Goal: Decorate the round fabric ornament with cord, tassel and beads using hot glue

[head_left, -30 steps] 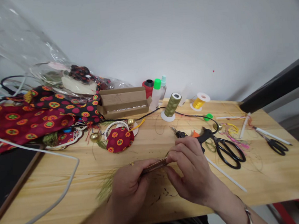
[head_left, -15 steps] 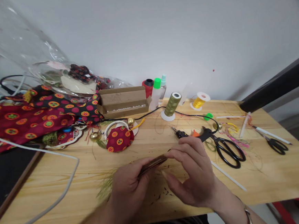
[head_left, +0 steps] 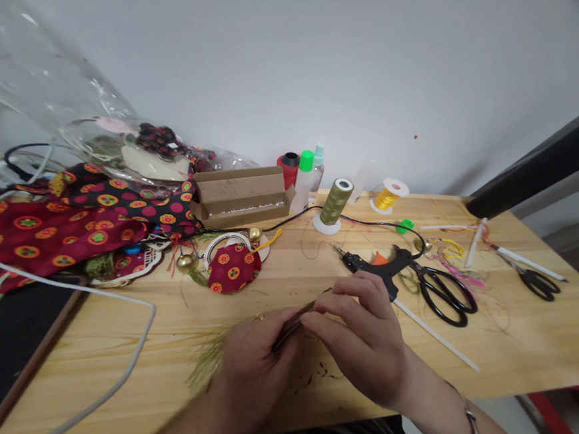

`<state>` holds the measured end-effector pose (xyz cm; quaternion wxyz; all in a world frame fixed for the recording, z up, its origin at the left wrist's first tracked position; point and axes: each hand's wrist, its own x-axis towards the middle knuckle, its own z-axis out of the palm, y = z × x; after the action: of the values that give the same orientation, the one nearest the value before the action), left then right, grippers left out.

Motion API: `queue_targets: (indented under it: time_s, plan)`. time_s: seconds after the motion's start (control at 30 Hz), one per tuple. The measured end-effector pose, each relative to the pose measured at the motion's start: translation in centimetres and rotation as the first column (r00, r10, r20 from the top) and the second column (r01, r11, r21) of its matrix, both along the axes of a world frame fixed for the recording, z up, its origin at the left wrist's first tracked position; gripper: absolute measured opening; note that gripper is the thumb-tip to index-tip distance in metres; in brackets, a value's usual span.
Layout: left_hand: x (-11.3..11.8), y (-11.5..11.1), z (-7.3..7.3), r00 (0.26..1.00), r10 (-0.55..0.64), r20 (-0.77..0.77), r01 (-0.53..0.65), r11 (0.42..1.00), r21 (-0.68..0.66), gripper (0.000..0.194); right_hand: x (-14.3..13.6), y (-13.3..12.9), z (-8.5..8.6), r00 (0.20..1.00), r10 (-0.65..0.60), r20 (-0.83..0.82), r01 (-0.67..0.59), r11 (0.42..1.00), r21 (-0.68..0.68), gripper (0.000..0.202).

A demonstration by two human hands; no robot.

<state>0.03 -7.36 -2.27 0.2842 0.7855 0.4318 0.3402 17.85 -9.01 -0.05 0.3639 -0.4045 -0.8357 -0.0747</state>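
Note:
Both my hands are closed on a thin, flat, dark brown piece (head_left: 289,329), seen nearly edge-on. My left hand (head_left: 260,353) grips its near left end between thumb and fingers. At the far right end, the thumb and fingers of my right hand (head_left: 366,338) pinch it. Most of the piece is hidden by my fingers. A green thread tassel (head_left: 205,361) spreads out on the table at the left of my left hand; whether it joins the piece I cannot tell. Dark scraps (head_left: 322,368) lie below, between my hands.
Beyond my right hand lie a black glue gun (head_left: 386,266) and black-handled scissors (head_left: 446,295). A green thread spool (head_left: 335,200), a cardboard box (head_left: 243,210) and a round patterned fabric piece (head_left: 233,268) are farther back. A white cable (head_left: 139,342) crosses the left side.
My right hand has moved slightly left and closed in, its thumb now pressed against the brown piece instead of held apart from it. The glue gun shows more.

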Motion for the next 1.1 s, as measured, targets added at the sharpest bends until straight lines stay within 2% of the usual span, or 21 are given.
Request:
queue_targets:
  time_s: [0.3,0.43,0.53,0.63,0.93,1.1]
  plan:
    - [0.0,-0.1,0.0,0.999,-0.018,-0.040,0.018,1.000,0.012,0.028,-0.1,-0.1,0.6,0.998,0.042,0.053,-0.043,0.999,0.010,0.017]
    - [0.3,0.1,0.5,0.995,0.001,0.098,0.012,0.991,-0.136,0.027,-0.2,0.1,0.4,0.994,0.014,-0.107,-0.023,0.996,-0.086,0.010]
    - [0.6,0.4,1.0,0.965,0.108,0.239,-0.024,0.944,-0.329,0.021,0.0,0.4,0.3,0.973,-0.074,-0.220,0.024,0.975,-0.222,0.015]
    - [0.6,0.6,1.2,0.934,0.172,0.313,-0.014,0.893,-0.449,0.019,0.4,0.5,0.4,0.958,-0.126,-0.260,0.042,0.952,-0.305,0.022]
    - [0.4,0.4,1.0,0.880,0.152,0.450,0.137,0.825,-0.548,0.020,-0.1,0.6,-0.1,0.931,-0.059,-0.359,-0.094,0.914,-0.396,0.027]
    - [0.8,0.7,1.3,0.783,0.213,0.584,0.246,0.757,-0.605,0.029,-0.4,0.4,-0.1,0.847,-0.163,-0.507,-0.088,0.896,-0.434,0.026]
